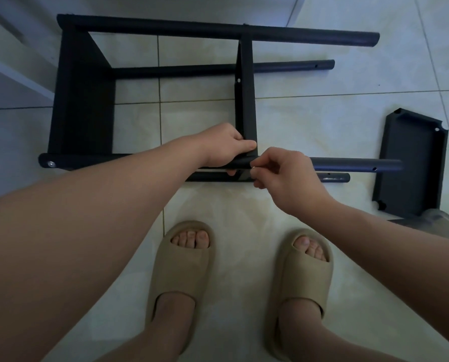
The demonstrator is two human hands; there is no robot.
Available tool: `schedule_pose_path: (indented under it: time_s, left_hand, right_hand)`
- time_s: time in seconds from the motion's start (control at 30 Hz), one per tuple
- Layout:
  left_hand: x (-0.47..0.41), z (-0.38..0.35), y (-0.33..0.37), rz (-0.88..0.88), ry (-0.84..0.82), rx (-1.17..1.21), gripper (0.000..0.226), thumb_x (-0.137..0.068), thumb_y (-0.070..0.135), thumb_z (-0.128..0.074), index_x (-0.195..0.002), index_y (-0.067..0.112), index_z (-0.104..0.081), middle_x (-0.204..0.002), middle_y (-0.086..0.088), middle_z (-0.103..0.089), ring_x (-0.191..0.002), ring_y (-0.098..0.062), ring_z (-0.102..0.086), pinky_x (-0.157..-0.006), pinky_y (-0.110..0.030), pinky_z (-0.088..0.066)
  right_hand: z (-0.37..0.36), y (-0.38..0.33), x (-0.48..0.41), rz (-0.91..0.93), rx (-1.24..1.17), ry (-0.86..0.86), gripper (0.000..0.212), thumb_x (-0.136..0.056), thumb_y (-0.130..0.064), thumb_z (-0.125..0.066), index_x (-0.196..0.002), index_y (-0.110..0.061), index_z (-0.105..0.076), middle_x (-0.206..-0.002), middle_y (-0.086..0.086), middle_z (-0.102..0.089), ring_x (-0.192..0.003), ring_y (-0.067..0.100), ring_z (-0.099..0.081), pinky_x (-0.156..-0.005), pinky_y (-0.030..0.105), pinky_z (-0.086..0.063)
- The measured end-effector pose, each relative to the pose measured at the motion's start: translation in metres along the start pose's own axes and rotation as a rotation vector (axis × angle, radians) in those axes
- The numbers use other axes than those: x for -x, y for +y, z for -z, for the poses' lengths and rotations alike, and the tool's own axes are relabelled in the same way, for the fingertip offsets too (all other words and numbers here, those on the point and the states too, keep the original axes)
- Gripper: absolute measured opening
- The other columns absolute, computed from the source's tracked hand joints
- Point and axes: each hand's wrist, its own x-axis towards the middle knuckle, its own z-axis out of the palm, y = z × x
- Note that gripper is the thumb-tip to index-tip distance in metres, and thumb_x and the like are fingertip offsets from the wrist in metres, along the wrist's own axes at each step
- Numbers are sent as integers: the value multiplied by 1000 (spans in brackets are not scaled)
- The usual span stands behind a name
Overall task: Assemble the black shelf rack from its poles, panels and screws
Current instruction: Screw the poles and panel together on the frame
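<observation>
Rack lies on its side on the tiled floor just beyond my feet, its four poles running left to right. An end panel is fitted at the left, and a screw head shows in the left tip of the near pole. A middle panel stands across between the poles. My left hand grips the near pole where that panel's corner meets it, fingers curled under and thumb lying along the corner. My right hand, just beside it, pinches a small silvery piece between thumb and fingertips against the same joint; it is too small to tell more. A loose panel lies on the floor to the right, near the pole ends. I wear beige slippers.
</observation>
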Motion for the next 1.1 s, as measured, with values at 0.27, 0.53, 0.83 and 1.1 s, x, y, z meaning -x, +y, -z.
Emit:
schedule_pose_path:
  time_s: [0.27, 0.53, 0.83, 1.1]
  left_hand:
    - [2, 1, 2, 18, -1, 8, 48, -101, 47, -49, -74, 14, -71, -65, -6, -73, -64, -15, -57, -71, -34, -43]
    - [1, 1, 0, 22, -1, 33, 46, -101, 46, -51, -75, 14, -70, -64, -6, -73, -62, -14, -59, -72, -34, -43]
    - [-2, 0, -2, 23, 28, 134, 34, -99, 39, -60, -83, 9, -65, -71, -10, -75, -63, -25, -73, -73, -34, -54]
    - [-1, 0, 0, 24, 16, 120, 35, -100, 40, -58, -84, 10, -68, -73, -11, -75, -61, -19, -71, -76, -33, -53]
  right_hand:
    - [-12, -8, 6, -206, -391, 85, 15, -95, 1, -65, -82, -7, -62, -64, 1, -70, -62, 18, -71, -70, 35, -64]
    - [-7, -10, -1, -62, 80, 37, 21, -95, -11, -67, -78, -22, -61, -74, 0, -71, -62, 7, -71, -67, 33, -61]
    - [2, -18, -10, -79, 260, 12, 18, -87, -23, -77, -76, -21, -63, -72, 1, -70, -60, 24, -65, -52, 35, -54]
    - [-11, -7, 0, -197, -24, 60, 24, -96, -24, -68, -72, -20, -64, -73, -5, -75, -67, 19, -70, -55, 27, -46]
